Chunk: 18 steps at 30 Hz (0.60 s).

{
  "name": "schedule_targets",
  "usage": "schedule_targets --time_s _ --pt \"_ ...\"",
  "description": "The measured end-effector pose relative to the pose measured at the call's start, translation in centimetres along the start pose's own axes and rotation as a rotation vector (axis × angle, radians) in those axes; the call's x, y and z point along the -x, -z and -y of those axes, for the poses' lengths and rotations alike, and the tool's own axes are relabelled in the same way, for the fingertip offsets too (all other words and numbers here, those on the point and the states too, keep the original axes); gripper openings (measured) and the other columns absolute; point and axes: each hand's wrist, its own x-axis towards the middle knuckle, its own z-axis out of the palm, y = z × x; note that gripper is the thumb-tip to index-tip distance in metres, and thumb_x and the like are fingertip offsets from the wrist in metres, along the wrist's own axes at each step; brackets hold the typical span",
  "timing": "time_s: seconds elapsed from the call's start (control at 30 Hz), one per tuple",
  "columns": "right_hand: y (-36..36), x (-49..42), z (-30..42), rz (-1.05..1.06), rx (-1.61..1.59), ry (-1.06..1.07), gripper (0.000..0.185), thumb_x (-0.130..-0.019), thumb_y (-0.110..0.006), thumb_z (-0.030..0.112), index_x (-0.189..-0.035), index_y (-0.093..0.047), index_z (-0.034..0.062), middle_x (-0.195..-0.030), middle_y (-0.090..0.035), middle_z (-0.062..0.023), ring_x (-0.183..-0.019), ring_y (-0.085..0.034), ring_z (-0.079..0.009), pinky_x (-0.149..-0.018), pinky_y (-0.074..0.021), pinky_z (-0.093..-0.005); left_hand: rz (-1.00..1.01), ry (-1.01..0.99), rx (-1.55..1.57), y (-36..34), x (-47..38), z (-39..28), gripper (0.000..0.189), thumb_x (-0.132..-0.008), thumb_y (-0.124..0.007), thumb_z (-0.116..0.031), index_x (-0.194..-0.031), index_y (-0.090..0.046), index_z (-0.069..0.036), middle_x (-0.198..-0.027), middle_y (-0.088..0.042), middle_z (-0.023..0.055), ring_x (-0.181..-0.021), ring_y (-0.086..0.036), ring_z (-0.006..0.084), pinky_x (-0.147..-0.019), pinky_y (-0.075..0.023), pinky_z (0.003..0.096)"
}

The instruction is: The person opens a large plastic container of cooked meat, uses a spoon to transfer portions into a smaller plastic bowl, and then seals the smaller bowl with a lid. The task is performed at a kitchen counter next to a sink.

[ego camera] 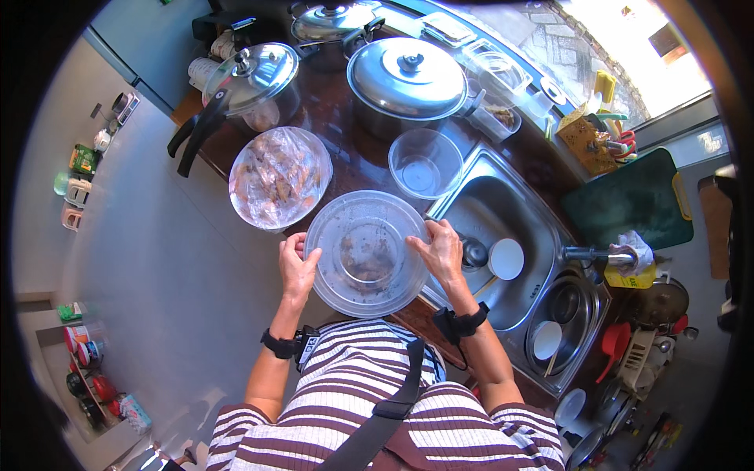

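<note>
A round translucent plastic lid (333, 268), wet with droplets, is held in front of my body. On its left rim sits my left hand (297, 268), thumb on top. My right hand (440, 250) grips the opposite rim the same way. Dark food shows blurred beneath the middle of the lid; whether a container lies under it I cannot tell. Just beyond it stands a clear round plastic tub (425, 163). A plate of food under plastic wrap (280, 178) is at the counter's left edge.
A steel sink (518, 235) on the right holds a white bowl (505, 259) and a dark ladle-like utensil. Large lidded steel pot (407, 76) and pressure cooker (253, 82) stand behind. A green cutting board (633, 200) leans past the faucet (589, 253).
</note>
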Motion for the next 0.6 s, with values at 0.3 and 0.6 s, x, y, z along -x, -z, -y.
schedule_targets --time_s 0.3,0.6 --pt "0.0 0.7 0.2 -0.187 -0.007 0.038 0.038 -0.073 -0.081 0.029 -0.098 -0.069 0.0016 -0.080 -0.059 -0.0074 -0.070 -0.059 -0.0217 -0.064 -0.0485 -0.0348 0.128 0.061 0.078 0.6 -0.7 1.4 0.041 -0.074 -0.074 -0.006 -0.111 -0.058 0.000 -0.100 -0.052 0.0071 -0.081 -0.053 0.0150 -0.076 -0.0499 0.0297" --pt "2.6 0.0 0.7 0.314 -1.110 -0.344 0.028 -0.091 -0.066 0.026 -0.102 -0.065 0.0001 -0.071 -0.062 -0.0011 -0.054 -0.053 -0.0055 -0.047 -0.0392 -0.0178 0.191 0.155 0.244 1.1 -1.1 1.3 0.039 -0.076 -0.073 -0.007 -0.111 -0.059 0.000 -0.096 -0.057 0.0053 -0.081 -0.053 0.0125 -0.076 -0.0489 0.0280"
